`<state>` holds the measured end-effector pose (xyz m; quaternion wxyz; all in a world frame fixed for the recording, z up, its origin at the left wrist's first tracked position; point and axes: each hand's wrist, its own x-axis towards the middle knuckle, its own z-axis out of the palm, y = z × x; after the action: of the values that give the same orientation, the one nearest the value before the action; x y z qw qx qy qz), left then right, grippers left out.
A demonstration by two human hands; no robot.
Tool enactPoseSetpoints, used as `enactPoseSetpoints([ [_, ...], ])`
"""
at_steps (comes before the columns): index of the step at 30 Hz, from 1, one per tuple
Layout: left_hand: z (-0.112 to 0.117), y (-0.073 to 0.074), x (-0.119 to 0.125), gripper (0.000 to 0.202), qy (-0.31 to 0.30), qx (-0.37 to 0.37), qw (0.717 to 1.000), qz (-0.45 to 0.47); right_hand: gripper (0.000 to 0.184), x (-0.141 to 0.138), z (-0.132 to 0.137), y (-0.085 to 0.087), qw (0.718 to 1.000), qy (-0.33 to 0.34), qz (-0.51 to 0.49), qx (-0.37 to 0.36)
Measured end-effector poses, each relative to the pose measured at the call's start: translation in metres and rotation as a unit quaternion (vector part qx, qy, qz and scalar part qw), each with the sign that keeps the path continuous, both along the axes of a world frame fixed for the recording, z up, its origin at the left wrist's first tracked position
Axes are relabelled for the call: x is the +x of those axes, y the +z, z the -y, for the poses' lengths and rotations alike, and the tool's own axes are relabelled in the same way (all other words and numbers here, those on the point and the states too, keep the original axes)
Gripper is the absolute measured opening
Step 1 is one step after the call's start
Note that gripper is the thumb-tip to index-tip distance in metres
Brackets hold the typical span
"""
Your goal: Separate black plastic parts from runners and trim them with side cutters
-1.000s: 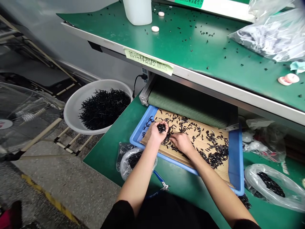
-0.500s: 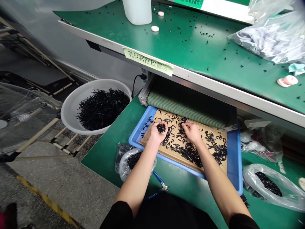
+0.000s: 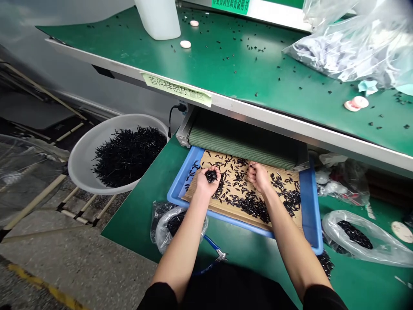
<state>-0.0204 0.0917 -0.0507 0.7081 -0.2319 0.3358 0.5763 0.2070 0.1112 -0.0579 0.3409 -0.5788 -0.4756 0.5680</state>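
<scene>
Over the left of the blue tray (image 3: 311, 211), the left hand (image 3: 203, 183) cups black pieces (image 3: 211, 175); over its middle, the right hand (image 3: 258, 176) curls narrow, contents unclear. Loose pieces (image 3: 254, 206) lie inside.

The green bench top (image 3: 129, 228) carries a blue tray (image 3: 311, 215); off the tray's near left corner lies an open plastic bag (image 3: 161, 234) of black pieces (image 3: 174, 221), in front of the tray blue-handled pliers (image 3: 221, 255), at its near right corner a dark heap (image 3: 325, 263), and to its right a second bag (image 3: 387, 253). The green shelf (image 3: 200, 64), above and behind the tray, bears a white container (image 3: 160, 20), pale discs (image 3: 185, 44), a clear bag (image 3: 342, 58) and scattered black fragments (image 3: 256, 94).
</scene>
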Motion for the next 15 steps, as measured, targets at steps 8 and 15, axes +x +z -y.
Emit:
enactPoseSetpoints([
  [8,-0.002,0.004,0.000,0.031,-0.010,-0.001,1.000,-0.021,0.027,0.003,0.003,0.004,0.980,0.001,0.188,0.060],
  [15,-0.002,0.008,0.000,0.029,-0.019,0.003,0.999,-0.025,0.010,-0.008,0.001,0.003,0.978,-0.004,0.203,0.043],
])
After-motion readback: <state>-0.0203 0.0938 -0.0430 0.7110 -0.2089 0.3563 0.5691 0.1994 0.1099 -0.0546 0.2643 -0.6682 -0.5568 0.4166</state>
